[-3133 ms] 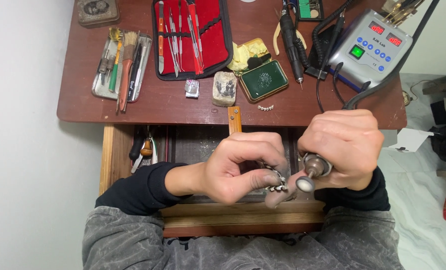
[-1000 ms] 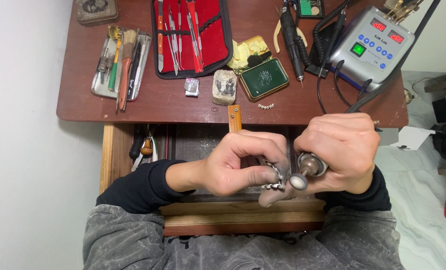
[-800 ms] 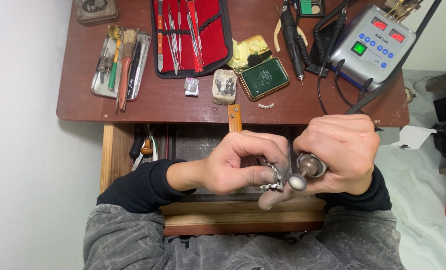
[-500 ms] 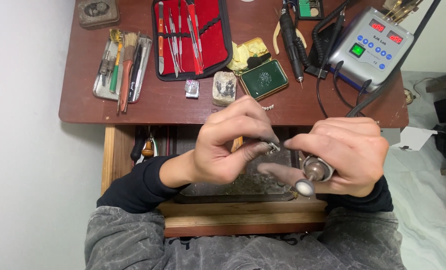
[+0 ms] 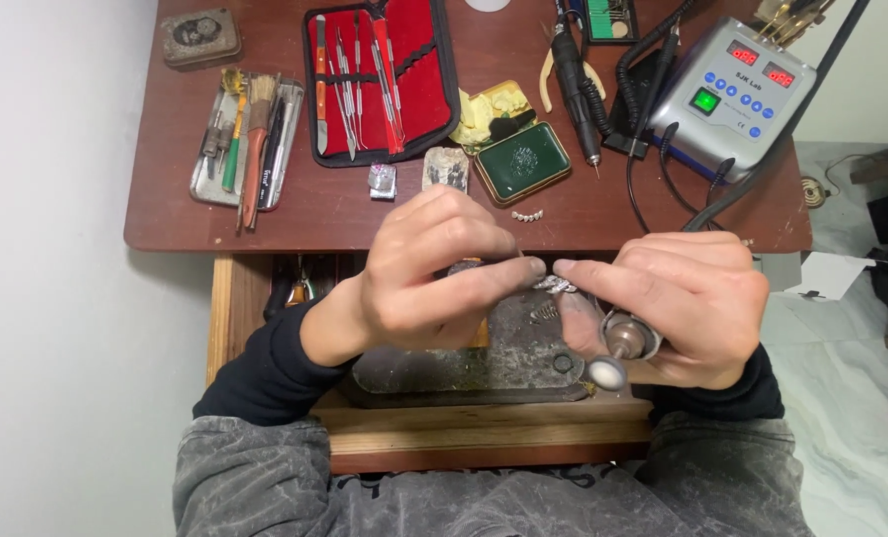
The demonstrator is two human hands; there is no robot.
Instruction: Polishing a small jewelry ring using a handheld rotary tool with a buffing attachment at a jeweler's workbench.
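My left hand (image 5: pixel 426 273) and my right hand (image 5: pixel 678 303) meet above an open wooden drawer (image 5: pixel 484 428). Between the fingertips of both hands sits a small silvery metal piece (image 5: pixel 553 284). My right hand also grips a rotary handpiece (image 5: pixel 625 343) in its palm, with a round polishing wheel (image 5: pixel 607 374) pointing toward me. A black cable (image 5: pixel 752 179) runs from that hand up to the grey control box (image 5: pixel 732 89). A dark tray (image 5: pixel 503 363) lies in the drawer under my hands.
On the brown table (image 5: pixel 165 224) lie a red case of hand tools (image 5: pixel 379 75), a metal tray of brushes (image 5: pixel 245 139), a green tin (image 5: pixel 521 161), a second handpiece (image 5: pixel 575 85), a small row of teeth (image 5: pixel 528 215) and a small tin (image 5: pixel 200 35).
My hands have risen and drawn apart a little. The small metal piece, earlier held close to the wheel by my left hand, is now pinched between the fingertips of both hands.
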